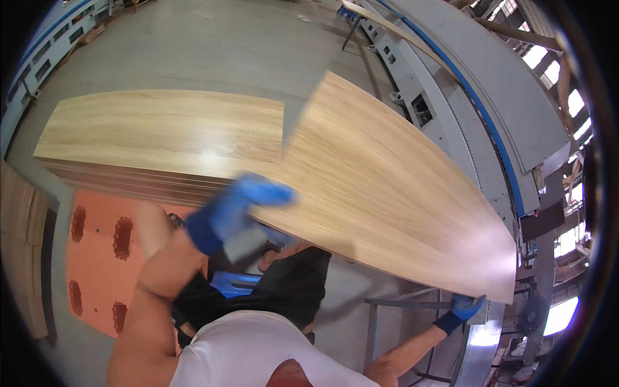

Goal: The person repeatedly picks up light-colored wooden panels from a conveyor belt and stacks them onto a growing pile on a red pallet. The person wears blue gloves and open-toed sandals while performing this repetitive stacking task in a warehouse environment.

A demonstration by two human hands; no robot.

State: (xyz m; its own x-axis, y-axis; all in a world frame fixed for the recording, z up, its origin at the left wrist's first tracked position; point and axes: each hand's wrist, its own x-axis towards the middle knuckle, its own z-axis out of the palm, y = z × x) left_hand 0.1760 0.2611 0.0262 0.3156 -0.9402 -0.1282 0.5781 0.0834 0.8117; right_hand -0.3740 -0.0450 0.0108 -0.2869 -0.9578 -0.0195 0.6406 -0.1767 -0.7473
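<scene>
Blue work gloves on both hands, dark at the cuffs, grips a long pale wood-grain board [387,187] at two places. With the left hand [242,206], grasps the near edge close to the left end, partly over the top face and partly below the edge; too blurred there, so cannot tell the exact placing of each finger. With the right hand [465,306], holds the near edge beside the right-end corner, fingers partly out of sight. Supports the board between the two hands, broad face up, grain running lengthwise, reaching well beyond the left hand on its far side.

Has a stack of similar boards [161,126] beyond the left hand and to its left, near the held board's left end; cannot tell of any contact between the two. Has an orange slab [97,251] with dark reddish patches below that stack, left of the left hand, and brown panels [22,251] piled farther left. Faces a long grey machine [445,129] with a blue strip, beyond the right hand. Has a grey metal frame [374,329] to the left of the right hand, lower than the board, and grey floor [206,45] far beyond the left hand.
</scene>
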